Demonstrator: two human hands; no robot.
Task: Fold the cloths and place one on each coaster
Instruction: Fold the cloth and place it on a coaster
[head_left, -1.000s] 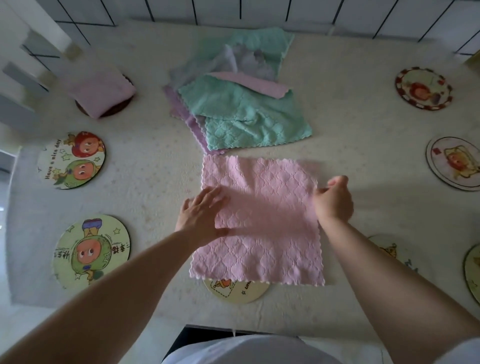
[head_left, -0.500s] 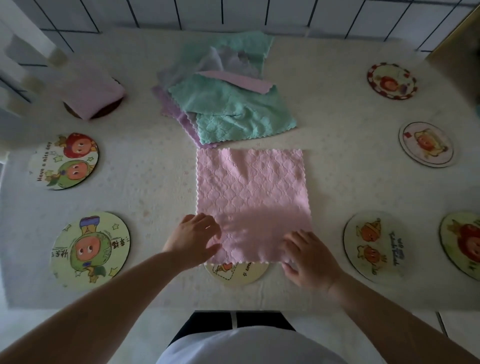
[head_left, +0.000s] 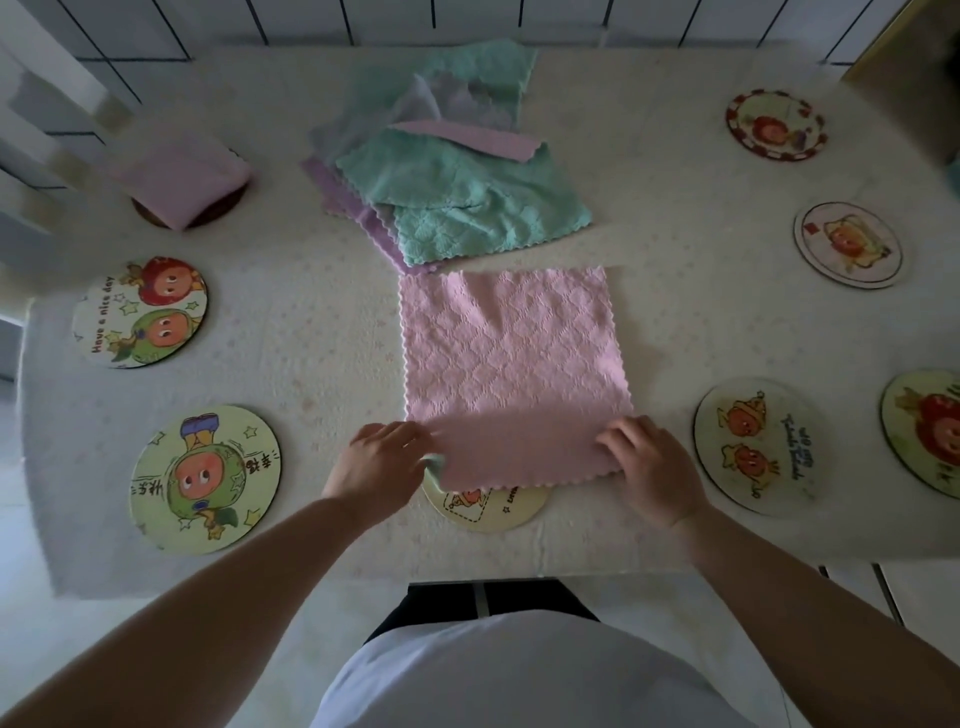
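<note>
Table (head_left: 649, 208) coaster (head_left: 187, 210) holds folded pink cloth (head_left: 179, 176).

— Dim overall, soft and flat; brightest along the far white tiled wall (head_left: 467, 21) and the far half of the pale speckled bench (head_left: 649, 171).
— Shadowed nearer in: a darker band across the near edge of the pink quilted square cloth (head_left: 511, 364), cast around both hands.
— Blurred at the left edge, smeared on the folded pink cloth (head_left: 182, 174).
— Bowed wide-angle edges; round cartoon coasters (head_left: 930, 431) stretched at the right.
</note>
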